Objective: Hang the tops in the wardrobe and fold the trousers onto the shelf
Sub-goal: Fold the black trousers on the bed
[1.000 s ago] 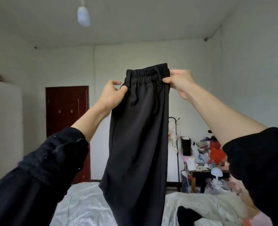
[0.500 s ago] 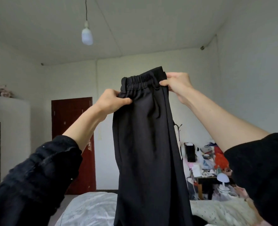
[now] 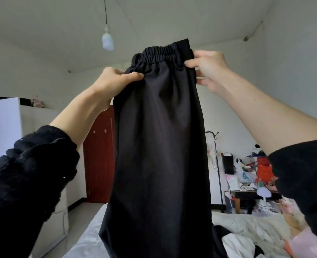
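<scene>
My left hand (image 3: 115, 81) pinches one side of the black trousers (image 3: 159, 149) just below the elastic waistband; my right hand (image 3: 208, 66) pinches the other side at the band. They hang straight down between both hands, above the bed (image 3: 87, 243).

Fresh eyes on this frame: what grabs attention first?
The black trousers fill the centre, held up by the elastic waistband so they hang straight down over the bed. The left hand pinches one side of the waist and the right hand the other. Behind them, a bare bulb hangs from the ceiling and a dark red door stands at left.
</scene>
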